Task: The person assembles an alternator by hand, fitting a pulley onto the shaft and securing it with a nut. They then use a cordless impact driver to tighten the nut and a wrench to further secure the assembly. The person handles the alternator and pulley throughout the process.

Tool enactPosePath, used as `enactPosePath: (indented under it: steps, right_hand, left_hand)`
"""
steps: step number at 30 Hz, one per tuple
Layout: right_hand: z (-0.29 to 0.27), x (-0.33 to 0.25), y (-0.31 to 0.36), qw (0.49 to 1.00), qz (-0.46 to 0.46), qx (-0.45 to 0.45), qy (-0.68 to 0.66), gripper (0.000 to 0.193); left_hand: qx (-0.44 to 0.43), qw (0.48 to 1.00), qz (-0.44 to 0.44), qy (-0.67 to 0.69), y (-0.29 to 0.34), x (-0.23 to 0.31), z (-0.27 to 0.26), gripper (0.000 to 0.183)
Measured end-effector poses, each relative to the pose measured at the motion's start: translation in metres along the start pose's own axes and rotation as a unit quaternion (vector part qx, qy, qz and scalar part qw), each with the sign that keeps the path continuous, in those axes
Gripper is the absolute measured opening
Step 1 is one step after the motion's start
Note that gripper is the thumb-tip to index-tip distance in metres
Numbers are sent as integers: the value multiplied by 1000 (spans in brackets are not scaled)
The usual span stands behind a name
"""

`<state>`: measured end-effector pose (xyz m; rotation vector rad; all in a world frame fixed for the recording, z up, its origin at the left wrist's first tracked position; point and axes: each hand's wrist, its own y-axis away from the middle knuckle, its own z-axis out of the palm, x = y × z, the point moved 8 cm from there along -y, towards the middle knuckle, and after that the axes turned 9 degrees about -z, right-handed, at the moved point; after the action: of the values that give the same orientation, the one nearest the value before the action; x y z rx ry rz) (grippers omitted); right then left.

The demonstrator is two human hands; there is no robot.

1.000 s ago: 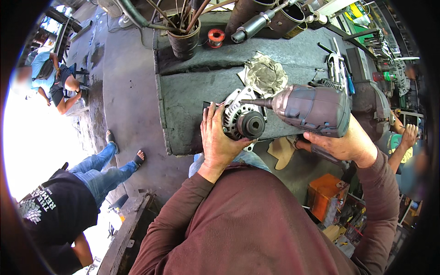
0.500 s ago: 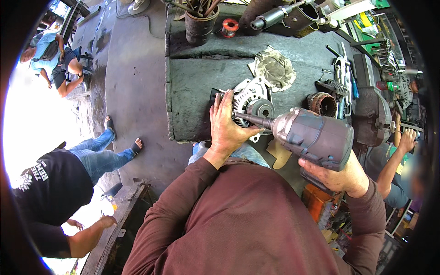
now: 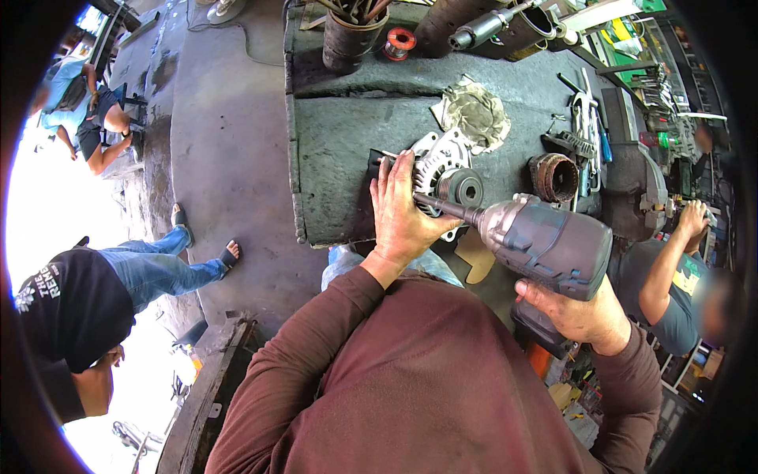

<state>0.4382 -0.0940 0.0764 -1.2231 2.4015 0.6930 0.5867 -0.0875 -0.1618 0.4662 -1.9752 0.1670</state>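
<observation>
My left hand [image 3: 397, 223] wraps the near left side of a silver alternator [image 3: 431, 164], fingers along its finned housing and thumb below the driver's shaft. The alternator lies on the dark workbench [image 3: 339, 142] with its grooved pulley [image 3: 460, 189] facing up and to the right. In my right hand [image 3: 580, 314] is a dark cordless impact driver [image 3: 549, 241], gripped by its handle. Its long socket reaches left to the housing's rim beside the pulley, close to my left thumb. The socket's tip and any fastener under it are hard to make out. Whether the trigger is pressed is hidden.
Behind the alternator lies a crumpled rag [image 3: 476, 114]. A copper-wound stator [image 3: 553, 177] sits to the right, near wrenches and a vise [image 3: 636, 189]. A solder spool [image 3: 399, 43] and a can of tools [image 3: 352, 39] stand at the back. Other people are left and right.
The view has shifted slightly. My hands, the driver and the alternator keep nearly the same placement together. At the left, the person in black has bent and drawn an arm in.
</observation>
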Motion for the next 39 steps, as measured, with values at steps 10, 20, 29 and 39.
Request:
enactPosePath:
  steps: [10,20,29,39]
  right_hand:
    - [-9,10,-26,984,49,10,-170,46]
    - [-30,4,-66,983,59,-153,-82,92]
    - [3,26,-4,975,134,-5,-178,42]
    - [-17,-7,-48,996,6,-29,-87,57]
  left_hand:
    - [-31,1000,0,-5,-1,0,-1,131]
    - [-82,996,11,-18,-11,-1,-6,130]
    - [-129,991,38,4,-15,5,-8,120]
    - [-163,984,72,-5,-25,3,-6,119]
